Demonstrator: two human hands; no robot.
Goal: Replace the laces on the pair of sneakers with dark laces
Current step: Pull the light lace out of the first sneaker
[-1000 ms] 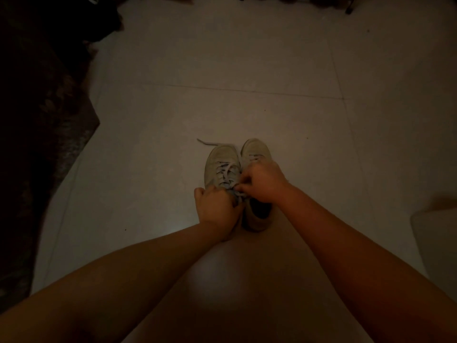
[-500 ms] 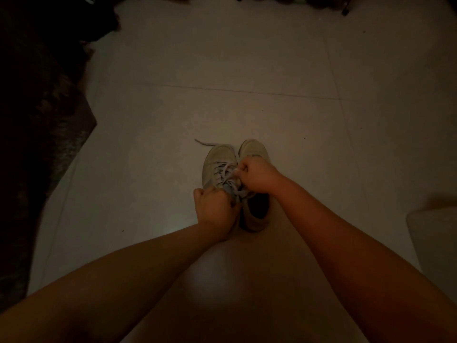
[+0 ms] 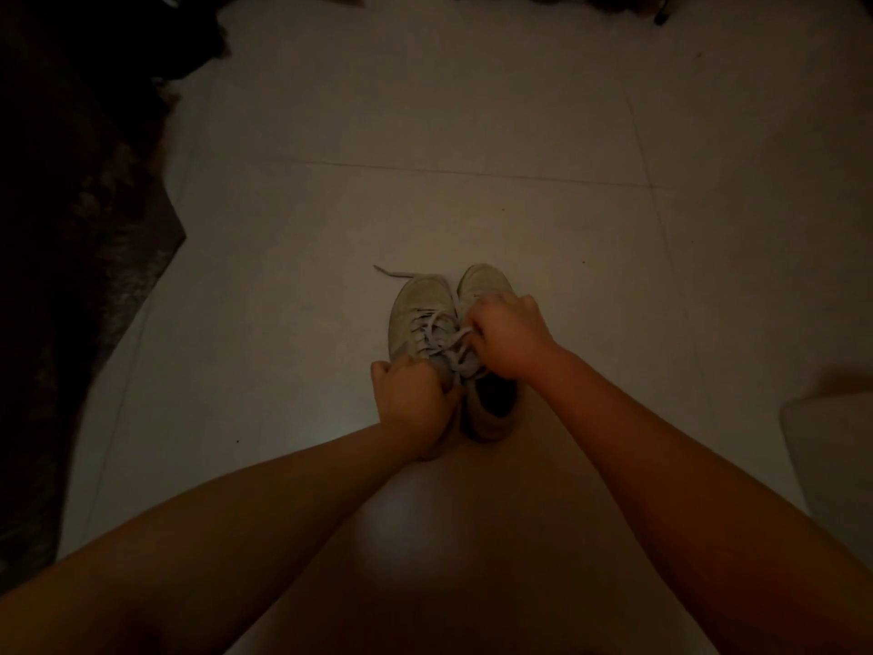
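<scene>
lighting: dim; fine detail on the shoes is hard to read.
landmark: pale tiled floor (image 3: 472, 134); all places below are given against the left sneaker.
left sneaker: pale beige low-top fabric sneaker (image 3: 418, 302), standing on the floor with toe pointing away from the person, partly laced.
right sneaker: matching pale beige low-top sneaker (image 3: 484, 283), touching the left sneaker on its right side, toe also pointing away; its dark opening shows nearer the person.
lace: pale flat fabric lace (image 3: 432, 333), criss-crossed loosely over the left sneaker's tongue; one free end lies on the floor just beyond and left of the toe.
left hand: left hand (image 3: 413, 406) at the heel end of the left sneaker, fingers curled round its collar, gripping it.
right hand: right hand (image 3: 508, 335) just right of the left sneaker's tongue, over the right sneaker; fingers curled and pressed together, pinching a raised strand of the lace.
dark laces: cannot tell where they are.
surroundings: dark patterned rug (image 3: 85, 276) well left of the left sneaker; a pale object (image 3: 826, 446) at the frame edge, well to the right.
</scene>
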